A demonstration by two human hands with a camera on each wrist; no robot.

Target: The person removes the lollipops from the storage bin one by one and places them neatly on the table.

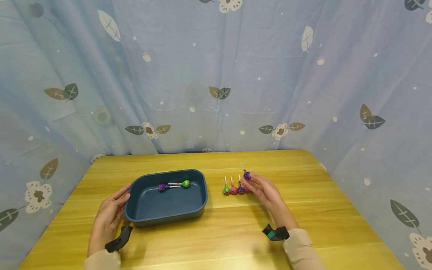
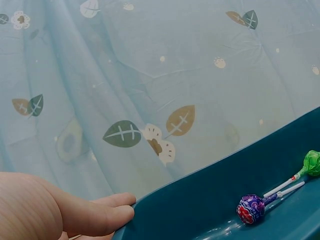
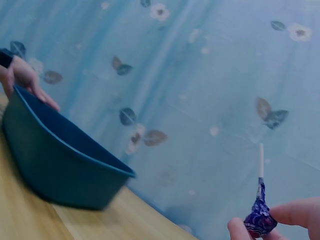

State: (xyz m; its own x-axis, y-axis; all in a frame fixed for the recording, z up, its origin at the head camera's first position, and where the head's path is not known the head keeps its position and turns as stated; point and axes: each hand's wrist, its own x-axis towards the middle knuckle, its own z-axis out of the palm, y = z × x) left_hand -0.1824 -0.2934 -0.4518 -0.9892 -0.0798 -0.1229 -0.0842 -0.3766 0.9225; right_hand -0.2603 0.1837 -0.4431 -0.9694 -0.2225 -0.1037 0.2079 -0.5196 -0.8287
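My right hand [image 1: 266,191] pinches a purple-wrapped lollipop [image 1: 247,175] by its candy head, the white stick pointing up. In the right wrist view the thumb and fingers grip that wrapped head. Below it, on the table, stands a short row with a green lollipop [image 1: 226,191], a pink lollipop [image 1: 234,190] and a purple lollipop [image 1: 240,190]; a reddish one is partly hidden behind the fingers. My left hand [image 1: 108,213] touches the left end of a dark blue bin [image 1: 168,218] with extended fingers. Inside the bin lie a purple lollipop [image 2: 250,209] and a green lollipop [image 2: 312,163].
The bin stands on a yellow wood-grain table [image 1: 216,240], left of the lollipop row. A light blue curtain [image 1: 189,75] with leaf and flower prints hangs behind the table and along both sides.
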